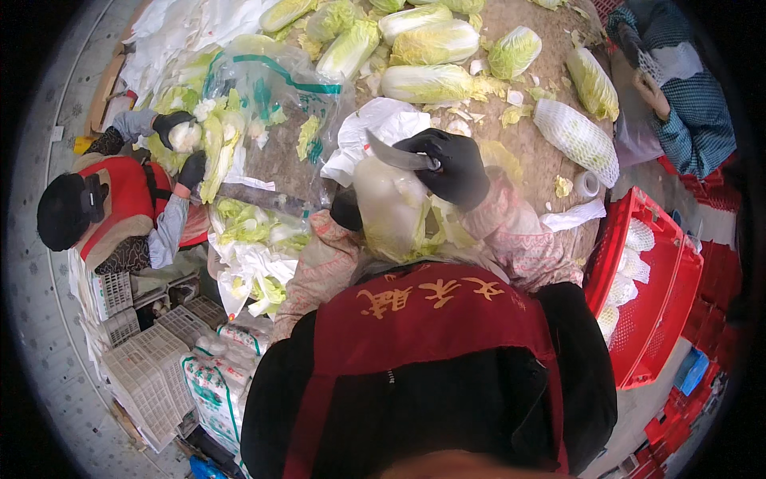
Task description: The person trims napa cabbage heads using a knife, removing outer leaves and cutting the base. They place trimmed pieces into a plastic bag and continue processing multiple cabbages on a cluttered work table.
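Note:
My right hand (452, 164), in a black glove, grips a knife (392, 152) whose curved blade points to the left. Below the blade, close to my chest, a napa cabbage (389, 206) has its pale base facing away from me. My left hand (346, 211), also black-gloved, is against the cabbage's left side; its fingers are mostly hidden. Loose outer leaves (449, 224) hang at the right of the cabbage. A crumpled white paper sheet (383, 126) lies just beyond it on the wooden table (553, 161).
Whole napa cabbages (434, 45) and leaf scraps lie across the table's far side. One cabbage in a white foam net (574, 138) and a tape roll (586, 184) are at right. A red crate (655, 305) holds netted produce. Co-workers stand left, one handling cauliflower (185, 136), and far right.

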`<state>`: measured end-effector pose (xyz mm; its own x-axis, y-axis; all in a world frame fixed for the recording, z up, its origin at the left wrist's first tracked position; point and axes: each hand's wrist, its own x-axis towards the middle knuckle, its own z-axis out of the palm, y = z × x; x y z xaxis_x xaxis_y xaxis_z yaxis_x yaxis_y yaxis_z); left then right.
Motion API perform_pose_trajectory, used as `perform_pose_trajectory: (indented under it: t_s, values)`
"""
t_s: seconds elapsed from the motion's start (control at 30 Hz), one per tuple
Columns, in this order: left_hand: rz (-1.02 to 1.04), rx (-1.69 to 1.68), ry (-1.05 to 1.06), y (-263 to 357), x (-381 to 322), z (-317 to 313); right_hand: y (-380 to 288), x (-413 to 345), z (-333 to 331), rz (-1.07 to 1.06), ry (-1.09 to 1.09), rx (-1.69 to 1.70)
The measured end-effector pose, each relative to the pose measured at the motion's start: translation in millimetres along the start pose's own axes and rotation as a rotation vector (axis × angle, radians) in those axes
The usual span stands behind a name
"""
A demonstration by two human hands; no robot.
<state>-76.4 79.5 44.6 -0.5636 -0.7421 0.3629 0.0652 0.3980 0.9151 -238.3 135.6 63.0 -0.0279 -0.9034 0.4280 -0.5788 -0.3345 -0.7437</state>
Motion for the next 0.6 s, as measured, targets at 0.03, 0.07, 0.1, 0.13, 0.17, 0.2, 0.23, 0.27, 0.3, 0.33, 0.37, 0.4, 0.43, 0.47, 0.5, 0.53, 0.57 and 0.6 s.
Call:
perform_pose_trajectory:
  t_s: [0.03, 0.07, 0.1, 0.13, 0.17, 0.2, 0.23, 0.27, 0.3, 0.33, 0.37, 0.4, 0.43, 0.47, 0.5, 0.53, 0.57, 0.6]
  values:
    - [-0.002, -0.014, 0.005, 1, -1, 2, 0, 3, -2, -0.035, 0.025, 0.042]
    - [-0.011, -0.037, 0.031, 0, -2, 4, -1, 5, -3, -0.064, 0.028, 0.088]
    - [-0.023, -0.074, 0.073, -2, -4, 7, -3, 7, -4, -0.042, -0.014, 0.154]
    - [-0.030, -0.089, 0.104, -7, -4, 8, -5, 7, -5, -0.063, -0.045, 0.129]
    - [-0.024, -0.082, 0.113, -12, -8, 11, -8, 5, -7, -0.080, -0.084, 0.105]
    - [-0.027, 0.037, -0.019, -22, -5, 5, -10, 4, -8, -0.117, -0.108, 0.096]
    - [0.020, 0.287, -0.141, -31, -4, 2, -12, 0, -9, -0.042, -0.208, 0.080]
    - [0.097, 0.398, -0.225, -40, -3, 0, -11, -2, -10, -0.033, -0.206, 0.059]
    - [0.051, 0.389, -0.175, -46, -6, 1, -9, -6, -10, -0.026, -0.207, 0.041]
    - [0.008, 0.382, -0.125, -52, -6, 5, -6, -9, -11, -0.021, -0.208, 0.022]
    - [-0.032, 0.375, -0.075, -55, -9, 11, 0, -9, -11, -0.051, -0.189, 0.032]
    - [-0.068, 0.368, -0.024, -57, -9, 15, 5, -10, -9, -0.092, -0.160, 0.006]
    - [-0.103, 0.362, 0.028, -55, -12, 21, 11, -8, -8, -0.135, -0.131, -0.020]
    - [-0.140, 0.356, 0.080, -53, -13, 21, 17, -6, -5, -0.177, -0.103, -0.045]
    - [0.096, 0.445, 0.259, -49, -15, 26, 22, -5, -7, -0.047, -0.130, 0.007]
    - [0.192, 0.479, 0.222, -45, -17, 18, 29, 6, -2, 0.074, -0.098, -0.246]
    - [0.232, 0.570, 0.065, -42, -18, 11, 36, 13, -5, 0.095, 0.091, -0.005]
    - [0.232, 0.517, -0.077, -41, -19, 3, 40, 19, -10, 0.262, 0.213, 0.222]
